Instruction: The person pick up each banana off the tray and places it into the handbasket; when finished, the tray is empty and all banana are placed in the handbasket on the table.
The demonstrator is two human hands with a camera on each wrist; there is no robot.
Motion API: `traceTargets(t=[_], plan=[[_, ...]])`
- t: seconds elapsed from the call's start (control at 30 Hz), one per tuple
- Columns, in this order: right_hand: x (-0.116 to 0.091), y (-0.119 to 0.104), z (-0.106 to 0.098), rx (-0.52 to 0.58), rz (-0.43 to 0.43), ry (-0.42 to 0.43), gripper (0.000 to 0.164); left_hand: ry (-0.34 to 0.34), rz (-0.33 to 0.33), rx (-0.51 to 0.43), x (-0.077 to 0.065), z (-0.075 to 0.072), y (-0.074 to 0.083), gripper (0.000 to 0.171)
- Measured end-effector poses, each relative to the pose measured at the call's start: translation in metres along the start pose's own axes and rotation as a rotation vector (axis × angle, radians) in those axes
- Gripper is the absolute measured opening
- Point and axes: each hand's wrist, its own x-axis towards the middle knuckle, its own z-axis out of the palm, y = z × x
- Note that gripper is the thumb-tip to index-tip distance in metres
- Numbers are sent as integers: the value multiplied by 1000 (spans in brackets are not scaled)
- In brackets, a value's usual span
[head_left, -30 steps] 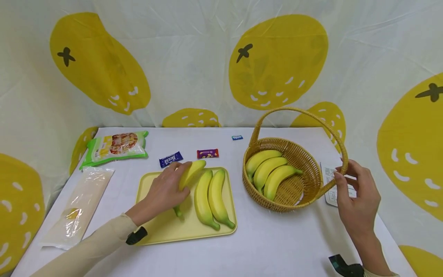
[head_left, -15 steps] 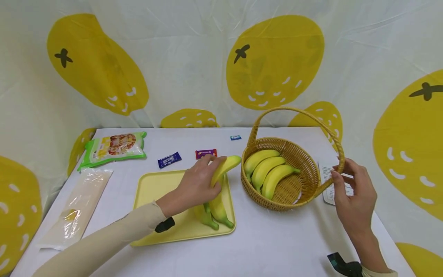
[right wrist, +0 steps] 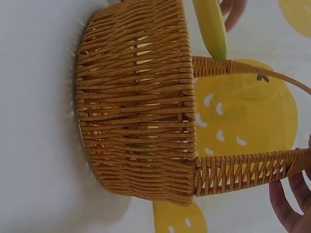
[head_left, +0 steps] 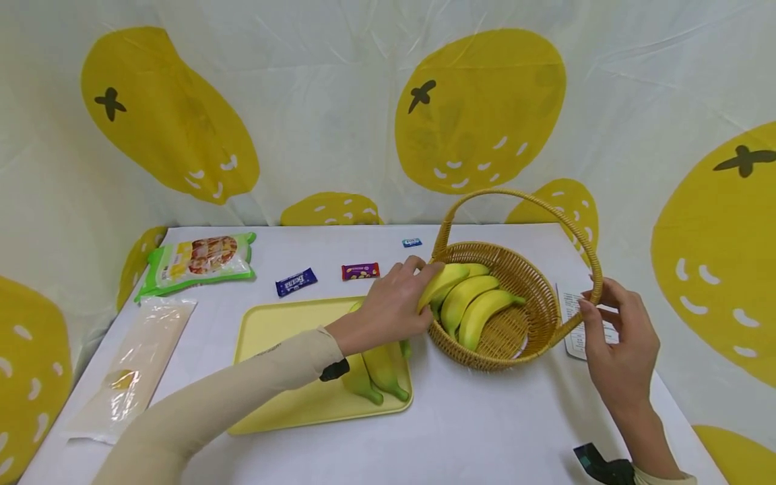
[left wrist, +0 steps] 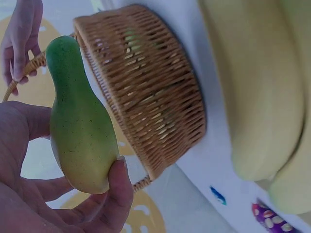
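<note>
My left hand (head_left: 397,301) grips a yellow-green banana (left wrist: 82,121) at the left rim of the wicker basket (head_left: 485,360). Its tip overlaps the basket's left edge in the head view, and in the right wrist view the banana (right wrist: 211,29) shows above the rim. Three bananas (head_left: 488,315) lie side by side inside the basket. On the right, my right hand (head_left: 624,343) holds the basket's arched handle (head_left: 597,269) between thumb and fingers. Two more bananas (head_left: 383,374) rest on the yellow tray (head_left: 273,404), partly hidden under my left forearm.
Behind the tray lie a blue wrapped snack (head_left: 296,281), a purple wrapped snack (head_left: 360,271) and a small blue-green packet (head_left: 411,242). A green-edged food bag (head_left: 200,259) and a clear flat package (head_left: 136,364) lie at the left. A printed card (head_left: 572,316) sits behind the right hand.
My left hand has carried the banana from above the tray rightward to the basket's left rim. The right hand has kept its hold on the handle.
</note>
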Motion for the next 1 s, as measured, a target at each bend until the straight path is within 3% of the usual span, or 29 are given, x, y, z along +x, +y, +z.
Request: traceTargets(t=[0.33, 0.5, 0.8, 1.0], plan=[[-1, 2, 0, 11, -4, 9, 45, -5, 39, 71, 52, 6, 7, 71], [-2, 2, 1, 7, -5, 2, 45, -55, 39, 72, 74, 16, 4, 72], [-2, 0, 1, 16, -22, 12, 44, -101, 59, 152, 96, 41, 8, 68], [-2, -1, 0, 5, -14, -3, 44, -135, 55, 231, 103, 54, 11, 59]])
